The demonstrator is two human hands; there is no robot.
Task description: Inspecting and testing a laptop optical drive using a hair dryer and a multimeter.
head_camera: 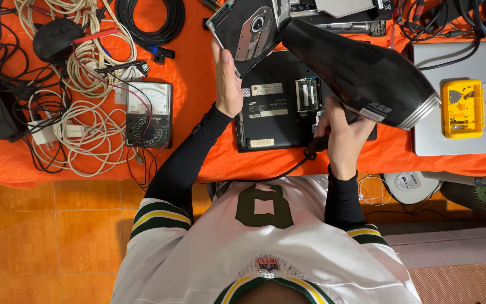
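Orange cloth [198, 67] spread over the work surface, wholly covered with gear. Opened black laptop base [274, 107] laid flat at centre, underside up, memory modules exposed. Black hair dryer [361, 73] held above the laptop base, barrel angled up and to the left, nozzle end meeting the optical drive [243, 31], rear grille end pointing right. Closed grey laptop [462, 101] at right, yellow parts box [462, 107] resting on it. Tangle of white and black cables [80, 73] at left, with analogue multimeter [148, 114] just beside it.

Right hand [344, 138] raised, forearm vertical, fingers wrapped fully round the dryer handle. Left hand [227, 84] raised edge-on, palm facing right, fingers extended and together, bearing against the lower edge of the optical drive; drive tilted, tray side towards the camera. Thumb grip on the drive: cannot be determined.
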